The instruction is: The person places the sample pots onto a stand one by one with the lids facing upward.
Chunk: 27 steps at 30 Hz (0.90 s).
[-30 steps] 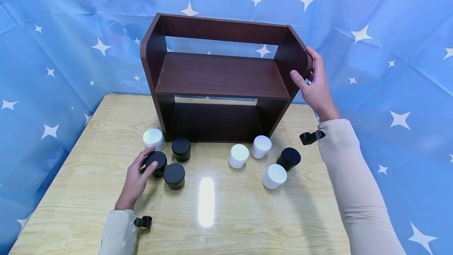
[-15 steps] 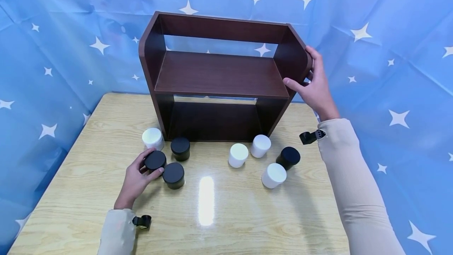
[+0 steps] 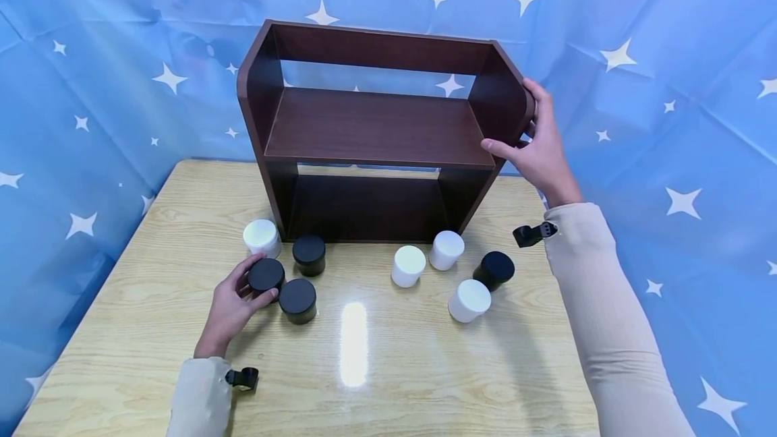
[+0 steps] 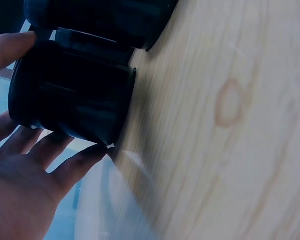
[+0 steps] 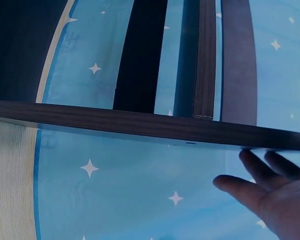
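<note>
A black lidded jar point(image 3: 266, 276) stands at the front left of the dark brown two-tier shelf point(image 3: 379, 130). My left hand point(image 3: 229, 312) holds this jar, thumb on its near side and fingers along its far left side. In the left wrist view, the fingers point(image 4: 80, 162) lie along the black jar point(image 4: 70, 95), with a second one close beside it. My right hand point(image 3: 540, 147) is at the shelf's right side panel. In the right wrist view, the right hand point(image 5: 275, 192) has two fingertips at the panel point(image 5: 140, 122) and the thumb stretched out apart from it.
A white jar point(image 3: 262, 237) and two more black jars, one at the back point(image 3: 309, 255) and one in front point(image 3: 298, 301), stand near my left hand. Right of centre are three white jars point(image 3: 408, 266) and a black jar point(image 3: 494, 270). A blue starry cloth point(image 3: 668, 86) hangs behind the wooden table point(image 3: 388, 383).
My left thumb has moved down off the black jar's lid to its near side. My right thumb has shifted down and left. The shelf and jars stay in place.
</note>
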### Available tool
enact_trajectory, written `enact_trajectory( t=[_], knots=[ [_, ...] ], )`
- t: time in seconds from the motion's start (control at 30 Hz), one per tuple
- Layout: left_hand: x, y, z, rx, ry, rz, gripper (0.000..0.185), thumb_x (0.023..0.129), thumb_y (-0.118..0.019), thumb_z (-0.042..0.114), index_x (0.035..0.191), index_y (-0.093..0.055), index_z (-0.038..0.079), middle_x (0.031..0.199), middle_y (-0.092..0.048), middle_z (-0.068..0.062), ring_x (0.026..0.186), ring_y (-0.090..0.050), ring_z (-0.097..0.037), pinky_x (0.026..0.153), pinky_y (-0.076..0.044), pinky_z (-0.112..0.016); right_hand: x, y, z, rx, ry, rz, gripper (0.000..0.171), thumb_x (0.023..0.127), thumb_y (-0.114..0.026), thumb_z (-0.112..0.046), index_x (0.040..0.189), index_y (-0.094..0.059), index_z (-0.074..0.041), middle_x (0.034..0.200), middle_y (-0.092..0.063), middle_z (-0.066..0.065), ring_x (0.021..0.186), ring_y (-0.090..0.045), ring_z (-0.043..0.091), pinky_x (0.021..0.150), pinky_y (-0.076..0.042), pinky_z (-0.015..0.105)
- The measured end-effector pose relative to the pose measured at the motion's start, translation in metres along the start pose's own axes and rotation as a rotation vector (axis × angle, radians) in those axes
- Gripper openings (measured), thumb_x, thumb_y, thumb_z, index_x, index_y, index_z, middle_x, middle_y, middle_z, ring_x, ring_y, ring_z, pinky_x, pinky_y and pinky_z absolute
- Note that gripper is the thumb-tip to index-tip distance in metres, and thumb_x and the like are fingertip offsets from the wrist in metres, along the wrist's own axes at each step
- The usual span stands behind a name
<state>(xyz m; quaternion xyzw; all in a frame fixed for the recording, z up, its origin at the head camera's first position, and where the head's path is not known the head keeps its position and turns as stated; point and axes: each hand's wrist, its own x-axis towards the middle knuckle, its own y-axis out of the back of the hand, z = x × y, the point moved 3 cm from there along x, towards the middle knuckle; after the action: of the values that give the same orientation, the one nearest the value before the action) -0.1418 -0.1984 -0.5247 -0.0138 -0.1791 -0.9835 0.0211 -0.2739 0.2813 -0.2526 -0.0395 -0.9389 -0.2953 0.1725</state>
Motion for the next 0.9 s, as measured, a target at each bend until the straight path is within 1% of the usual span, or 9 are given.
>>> enact_trajectory(
  t=[0.07,0.13,0.23,0.3,0.53,0.57,0.67,0.77,0.9],
  knots=[
    [0.0012,-0.0007,-0.0009,0.001,-0.001,-0.001,0.079,0.082,-0.082,0.009,0.151,-0.045,0.018,0.151,-0.049,-0.019,0.129,-0.057,-0.031,0.09,-0.04,-0.001,-0.0004,0.0001,0.0,0.0,-0.002,0.001,0.1,0.082,-0.082,-0.025,0.156,-0.018,-0.044,0.16,-0.033,-0.005,0.14,-0.04,0.03,0.107,-0.046,0.06],
    [0.0022,-0.0016,-0.0019,0.001,0.002,-0.004,0.083,0.079,-0.084,0.007,0.151,-0.046,0.018,0.149,-0.051,-0.019,0.124,-0.058,-0.017,0.091,-0.041,0.0,-0.0007,0.0003,0.0,0.002,-0.004,0.001,0.101,0.081,-0.083,-0.024,0.156,-0.018,-0.044,0.16,-0.033,-0.005,0.14,-0.04,0.03,0.107,-0.046,0.06],
    [0.0033,-0.0025,-0.0024,-0.006,0.006,-0.005,0.085,0.076,-0.086,0.006,0.151,-0.046,0.018,0.148,-0.053,-0.019,0.115,-0.054,0.003,0.092,-0.041,0.0,-0.0006,0.0002,-0.0002,0.001,-0.004,0.0,0.103,0.08,-0.084,-0.024,0.156,-0.017,-0.044,0.16,-0.032,-0.005,0.14,-0.04,0.03,0.107,-0.045,0.06],
    [0.0038,-0.0029,-0.0028,-0.013,0.008,-0.009,0.086,0.076,-0.086,0.006,0.151,-0.046,0.017,0.148,-0.052,-0.02,0.114,-0.051,0.01,0.093,-0.04,0.001,-0.0003,0.0002,-0.0002,0.0,-0.001,-0.001,0.103,0.08,-0.084,-0.024,0.156,-0.017,-0.044,0.16,-0.032,-0.005,0.14,-0.04,0.029,0.107,-0.045,0.059],
    [0.0052,-0.0036,-0.0035,-0.022,-0.002,-0.007,0.085,0.076,-0.086,0.006,0.15,-0.046,0.015,0.148,-0.053,-0.017,0.115,-0.047,0.015,0.096,-0.037,0.002,-0.0001,0.0003,0.0001,0.0,-0.007,-0.004,0.105,0.08,-0.084,-0.024,0.156,-0.016,-0.044,0.161,-0.032,-0.005,0.142,-0.039,0.027,0.109,-0.043,0.058],
    [0.0053,-0.0036,-0.0036,-0.019,0.001,-0.009,0.084,0.076,-0.086,0.006,0.15,-0.047,0.016,0.148,-0.053,-0.016,0.116,-0.048,0.013,0.096,-0.037,0.002,0.0,0.0003,0.0002,0.0,-0.007,-0.004,0.105,0.079,-0.085,-0.024,0.156,-0.016,-0.044,0.161,-0.031,-0.005,0.142,-0.039,0.027,0.109,-0.043,0.058],
    [0.0057,-0.0031,-0.0031,-0.013,0.007,-0.012,0.083,0.076,-0.087,0.009,0.149,-0.048,0.017,0.148,-0.053,-0.016,0.126,-0.053,-0.003,0.097,-0.036,0.002,0.0003,0.0002,0.0001,-0.003,0.0,0.0,0.105,0.079,-0.085,-0.024,0.156,-0.016,-0.043,0.16,-0.032,-0.005,0.142,-0.039,0.027,0.109,-0.043,0.058],
    [0.0053,-0.0017,-0.0016,0.004,0.021,-0.009,0.081,0.076,-0.088,0.014,0.148,-0.051,0.02,0.146,-0.056,-0.015,0.127,-0.054,-0.012,0.096,-0.036,0.002,0.0006,-0.0001,0.0002,-0.006,0.003,0.003,0.105,0.079,-0.085,-0.024,0.156,-0.017,-0.043,0.16,-0.032,-0.005,0.142,-0.039,0.027,0.109,-0.043,0.058],
    [0.0043,0.0006,0.0002,0.026,0.038,-0.001,0.08,0.075,-0.089,0.017,0.146,-0.053,0.022,0.142,-0.06,-0.014,0.119,-0.054,0.001,0.095,-0.036,0.002,0.0007,-0.0003,0.0003,-0.005,0.004,0.003,0.104,0.079,-0.085,-0.023,0.156,-0.017,-0.043,0.16,-0.032,-0.005,0.142,-0.039,0.027,0.11,-0.043,0.059]
  ],
)
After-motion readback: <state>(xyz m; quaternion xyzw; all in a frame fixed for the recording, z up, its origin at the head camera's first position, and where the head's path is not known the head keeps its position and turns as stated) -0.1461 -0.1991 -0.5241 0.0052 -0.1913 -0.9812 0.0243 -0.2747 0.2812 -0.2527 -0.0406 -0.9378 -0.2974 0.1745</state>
